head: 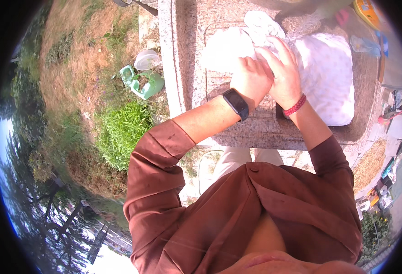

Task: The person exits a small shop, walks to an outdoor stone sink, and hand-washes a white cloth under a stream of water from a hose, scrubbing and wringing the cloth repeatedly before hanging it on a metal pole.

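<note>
Side by side over a speckled stone slab (221, 137), my two hands meet at the thumb side. My left hand (250, 77), with a dark smartwatch above it, has its fingers curled at the edge of a white cloth (226, 49); whether it grips the cloth is hidden. My right hand (283, 73), with a red braided bracelet at the wrist, has its fingers spread over a bunched part of white fabric (262, 25). Right of it lies a folded, pale spotted cloth bundle (327, 78), which looks wet.
A yellow-orange container (367, 13) and a clear bluish plastic item (365, 45) lie at the slab's far right. Left of its raised edge, on the ground, are a cut green plastic jug (153, 85), a translucent tub (147, 60) and a leafy green plant (124, 133).
</note>
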Demonstrator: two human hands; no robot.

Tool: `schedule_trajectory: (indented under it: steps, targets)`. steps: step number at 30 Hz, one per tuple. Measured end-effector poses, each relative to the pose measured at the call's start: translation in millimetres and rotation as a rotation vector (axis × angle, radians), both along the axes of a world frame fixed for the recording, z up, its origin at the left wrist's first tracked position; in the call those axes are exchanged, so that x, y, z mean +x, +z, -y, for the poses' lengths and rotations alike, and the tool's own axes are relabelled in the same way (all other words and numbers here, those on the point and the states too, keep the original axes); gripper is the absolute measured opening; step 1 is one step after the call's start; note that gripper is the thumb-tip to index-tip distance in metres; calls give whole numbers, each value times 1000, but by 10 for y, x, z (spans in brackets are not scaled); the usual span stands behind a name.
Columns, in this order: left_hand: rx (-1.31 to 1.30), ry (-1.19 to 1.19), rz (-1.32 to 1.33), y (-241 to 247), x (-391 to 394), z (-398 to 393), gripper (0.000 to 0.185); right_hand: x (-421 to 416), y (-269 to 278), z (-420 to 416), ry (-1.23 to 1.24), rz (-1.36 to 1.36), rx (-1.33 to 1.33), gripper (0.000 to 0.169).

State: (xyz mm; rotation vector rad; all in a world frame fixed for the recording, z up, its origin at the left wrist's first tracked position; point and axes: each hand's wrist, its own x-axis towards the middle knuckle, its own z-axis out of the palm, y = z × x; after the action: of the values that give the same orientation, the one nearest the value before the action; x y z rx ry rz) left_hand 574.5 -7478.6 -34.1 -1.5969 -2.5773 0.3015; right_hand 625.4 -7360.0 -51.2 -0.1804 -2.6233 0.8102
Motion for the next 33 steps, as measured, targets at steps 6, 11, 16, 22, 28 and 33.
schedule_trajectory:
  steps: [6,11,16,22,28,33]
  targets:
    - [-249,-107,72,249,8,-25,32,384,568,45,149,12,-409,32]
    - [-265,-175,135,241,36,-5,35,275,730,68,512,17,-232,55]
    - [-64,-132,783,148,-18,4,36,253,749,144,604,38,-311,54]
    - [243,295,1528,6,-189,-159,38,275,730,317,729,-49,-344,34]
    - [400,178,917,-56,-367,-72,39,307,724,207,673,-75,-437,21]
    - [742,345,505,93,-675,141,15,80,170,-86,19,-227,-557,19]
